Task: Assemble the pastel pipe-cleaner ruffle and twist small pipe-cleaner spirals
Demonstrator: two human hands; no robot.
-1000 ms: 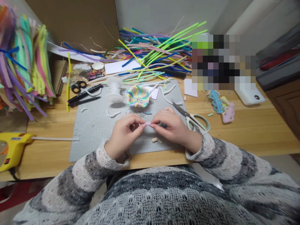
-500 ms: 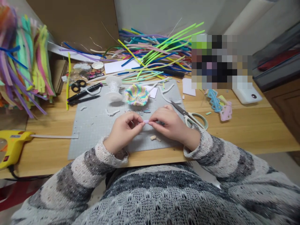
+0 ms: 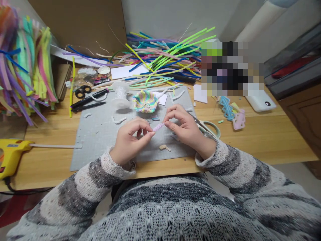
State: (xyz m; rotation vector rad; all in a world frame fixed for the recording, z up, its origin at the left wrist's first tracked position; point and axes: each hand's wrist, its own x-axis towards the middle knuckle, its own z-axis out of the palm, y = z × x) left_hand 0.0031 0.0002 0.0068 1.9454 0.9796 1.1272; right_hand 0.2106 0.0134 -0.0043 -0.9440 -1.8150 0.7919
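Between my hands is a small lilac coiled piece (image 3: 157, 127), tilted up to the right above the grey cutting mat (image 3: 97, 140). My left hand (image 3: 132, 139) pinches its lower left end with thumb and forefinger. Its upper right end is pinched by my right hand (image 3: 184, 127). Just below lies a small beige piece (image 3: 163, 147) on the mat. Behind my hands sits a ruffled, striped pastel flower shape (image 3: 145, 101), with a spool of clear thread (image 3: 120, 95) to its left. Scissors (image 3: 209, 127) lie partly behind my right hand.
A yellow glue gun (image 3: 15, 155) lies at the left edge. Many coloured pipe cleaners (image 3: 173, 57) are heaped at the back, and more hang in bundles (image 3: 27, 67) at the left. Black pens (image 3: 89, 103), blue and pink shapes (image 3: 227, 108) and a white phone (image 3: 260, 100) are on the table.
My right hand has moved slightly up and away from my left. The lilac piece now shows longer and tilts upward to the right. The view has shifted a little.
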